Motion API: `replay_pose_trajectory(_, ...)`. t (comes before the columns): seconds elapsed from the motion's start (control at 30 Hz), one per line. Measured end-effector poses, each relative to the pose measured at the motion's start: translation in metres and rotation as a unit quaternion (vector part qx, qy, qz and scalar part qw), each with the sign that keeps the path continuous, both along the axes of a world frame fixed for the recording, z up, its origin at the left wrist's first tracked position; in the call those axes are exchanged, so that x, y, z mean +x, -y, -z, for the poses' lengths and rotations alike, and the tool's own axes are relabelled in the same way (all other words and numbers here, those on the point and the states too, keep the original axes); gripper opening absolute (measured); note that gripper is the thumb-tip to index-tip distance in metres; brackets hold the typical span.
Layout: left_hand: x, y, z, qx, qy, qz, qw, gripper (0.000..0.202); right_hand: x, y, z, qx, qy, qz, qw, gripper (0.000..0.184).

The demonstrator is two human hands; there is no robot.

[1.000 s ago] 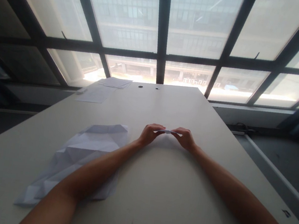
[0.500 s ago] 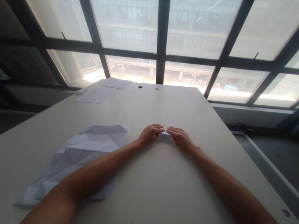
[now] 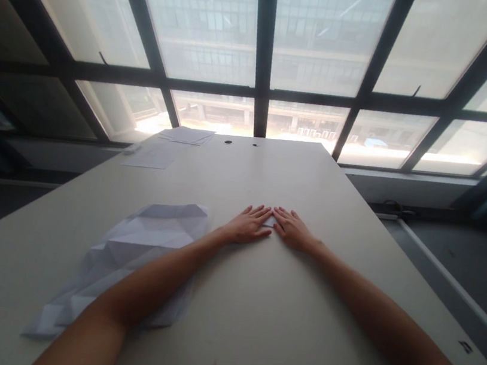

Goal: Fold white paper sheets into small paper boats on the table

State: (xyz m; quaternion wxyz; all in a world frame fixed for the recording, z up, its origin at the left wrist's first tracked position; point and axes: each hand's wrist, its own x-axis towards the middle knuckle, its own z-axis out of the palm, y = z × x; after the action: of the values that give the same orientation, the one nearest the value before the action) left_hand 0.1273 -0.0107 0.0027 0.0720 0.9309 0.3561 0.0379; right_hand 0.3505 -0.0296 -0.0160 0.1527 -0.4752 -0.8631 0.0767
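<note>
A small folded piece of white paper (image 3: 269, 221) lies flat on the white table, mostly covered by my two hands. My left hand (image 3: 250, 224) rests palm down on its left part, fingers stretched and spread. From the other side my right hand (image 3: 292, 228) presses on the paper with its fingers laid out flat. The fingertips of both hands nearly meet over it. Beneath and beside my left forearm spreads a large creased sheet of white paper (image 3: 146, 232), partly hidden by the arm.
Several flat white sheets (image 3: 152, 153) lie at the far left of the table (image 3: 289, 177). Two small dark holes (image 3: 228, 142) pierce its far end. Large dark-framed windows (image 3: 322, 36) stand beyond. A small dark mark (image 3: 465, 347) shows near the right edge.
My fingers have gone from holding the small paper's edge to lying flat on it. The left hand has spread out, and the paper now sits flatter, slightly nearer me.
</note>
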Motion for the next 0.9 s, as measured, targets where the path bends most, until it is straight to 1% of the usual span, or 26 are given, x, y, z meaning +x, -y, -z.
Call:
replay_pose_trajectory(0.1, 0.0003, 0.0012, -0.0021, 0.002, -0.001, 0.005, 1.000, 0.081, -0.0005, 0.0003, -0.0001, -0.018, 0.021, 0.003, 1.000, 0.063)
replay_pose_trajectory(0.2, 0.0005, 0.0016, -0.0025, -0.001, -0.001, 0.004, 1.000, 0.083, 0.0002, 0.0005, -0.0012, -0.032, 0.031, 0.008, 0.999, 0.066)
replay_pose_trajectory(0.53, 0.0009, -0.0023, 0.0019, -0.002, -0.019, -0.003, 1.000, 0.083, -0.0022, -0.0008, 0.0010, -0.031, 0.022, 0.055, 0.998, 0.054)
replay_pose_trajectory(0.63, 0.0015, -0.0017, 0.0022, -0.002, -0.024, -0.010, 1.000, 0.084, -0.0041, -0.0008, -0.0006, -0.038, 0.034, 0.091, 0.995, 0.053)
replay_pose_trajectory(0.73, 0.0022, -0.0002, 0.0021, -0.001, -0.021, -0.027, 0.999, 0.083, -0.0049, -0.0021, -0.0001, -0.042, 0.037, 0.146, 0.988, 0.052)
replay_pose_trajectory(0.8, 0.0027, 0.0004, 0.0025, 0.000, -0.020, -0.040, 0.999, 0.081, -0.0042, -0.0037, 0.0024, -0.042, 0.032, 0.178, 0.983, 0.052)
replay_pose_trajectory(0.9, 0.0031, 0.0001, 0.0044, 0.000, -0.015, -0.056, 0.998, 0.076, -0.0020, -0.0063, 0.0079, -0.030, 0.012, 0.202, 0.979, 0.052)
